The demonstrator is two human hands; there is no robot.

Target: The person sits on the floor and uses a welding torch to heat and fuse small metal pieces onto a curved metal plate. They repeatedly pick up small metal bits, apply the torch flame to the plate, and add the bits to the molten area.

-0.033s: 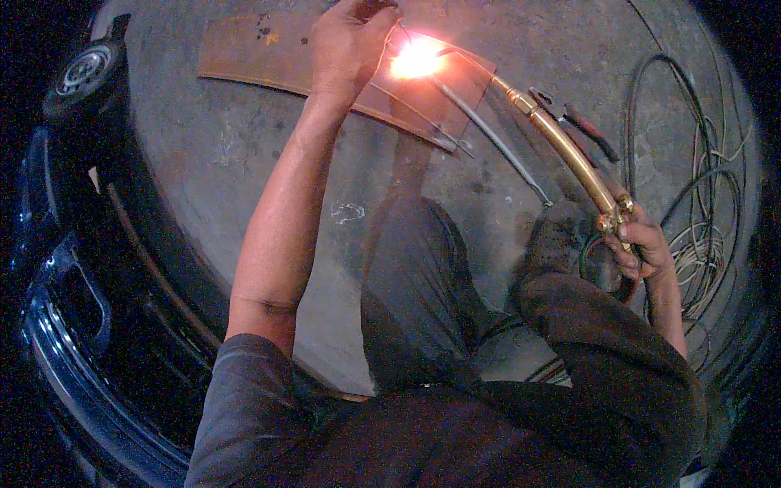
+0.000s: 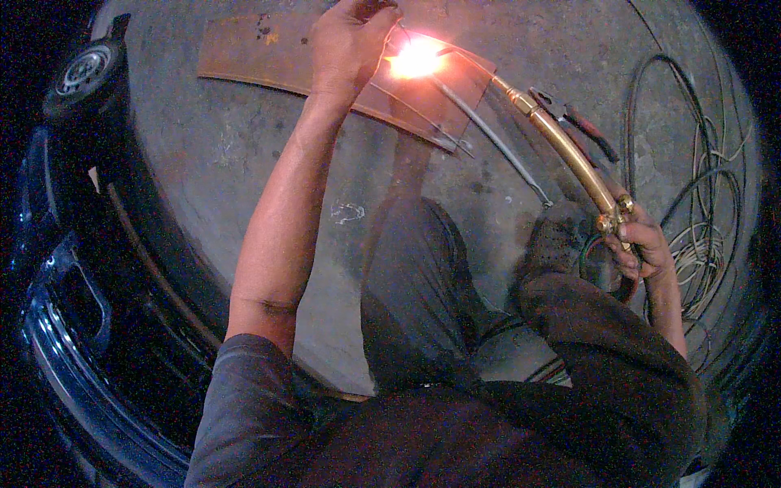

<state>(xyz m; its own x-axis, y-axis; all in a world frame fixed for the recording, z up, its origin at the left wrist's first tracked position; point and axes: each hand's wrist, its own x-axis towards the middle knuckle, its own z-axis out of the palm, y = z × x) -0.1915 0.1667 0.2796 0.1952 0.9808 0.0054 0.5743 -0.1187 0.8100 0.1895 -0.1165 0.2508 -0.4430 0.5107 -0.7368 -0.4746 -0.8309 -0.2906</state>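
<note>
My right hand (image 2: 639,244) is wrapped round the valve end of a brass gas torch (image 2: 561,145). The torch reaches up and left, its thin tip ending in a blinding flame (image 2: 417,58) over a rusty, curved steel plate (image 2: 252,53). At the top, my left hand (image 2: 350,41) is closed in a pinch beside the glare, and a thin wire (image 2: 404,29) runs from its fingers toward the flame. A long grey metal rod (image 2: 496,145) slants from the glow down to the floor. The glare hides the spot being heated.
Past the torch lie dark-and-red handled pliers (image 2: 590,134). Coiled hoses and cables (image 2: 704,244) spread over the concrete floor on the right. A dark blue vehicle panel (image 2: 61,317) and a wheel (image 2: 81,71) stand at the left. My shoe (image 2: 553,248) is near the rod's lower end.
The flame's glow flickers slightly in outline. Both hands and the torch hold their places.
</note>
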